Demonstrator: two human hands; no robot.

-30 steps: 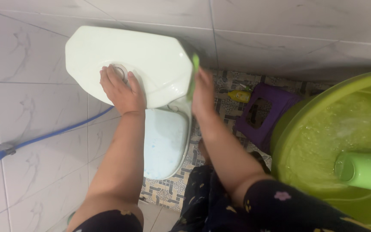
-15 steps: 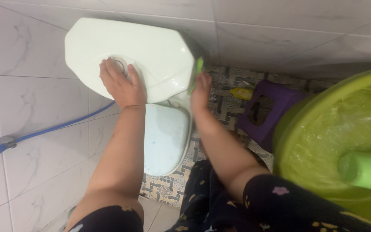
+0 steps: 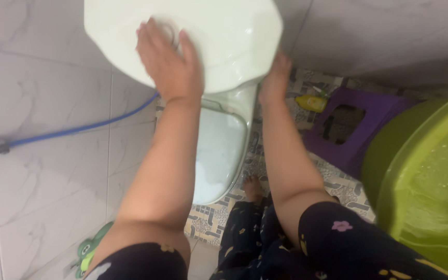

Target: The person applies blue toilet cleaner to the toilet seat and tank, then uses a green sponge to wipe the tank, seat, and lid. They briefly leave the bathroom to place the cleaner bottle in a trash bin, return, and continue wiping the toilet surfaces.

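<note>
A white toilet tank lid (image 3: 229, 36) fills the top of the view. My left hand (image 3: 169, 62) lies flat on it, fingers spread, covering the round flush button. My right hand (image 3: 275, 78) reaches down along the tank's right side, its fingers pressed against the porcelain and partly hidden behind it. No sponge shows in that hand now. Below the tank is the closed white toilet seat lid (image 3: 216, 150).
A blue hose (image 3: 79, 129) runs along the tiled wall on the left. A purple stool (image 3: 374, 111) and a small yellow bottle (image 3: 311, 102) stand on the patterned floor at right. A big green basin (image 3: 421, 171) of water fills the right edge. A green slipper (image 3: 92, 251) lies bottom left.
The view has shifted closer and down over the tank. My right hand has slid lower along the tank's side, and the green sponge seen in it earlier is out of sight.
</note>
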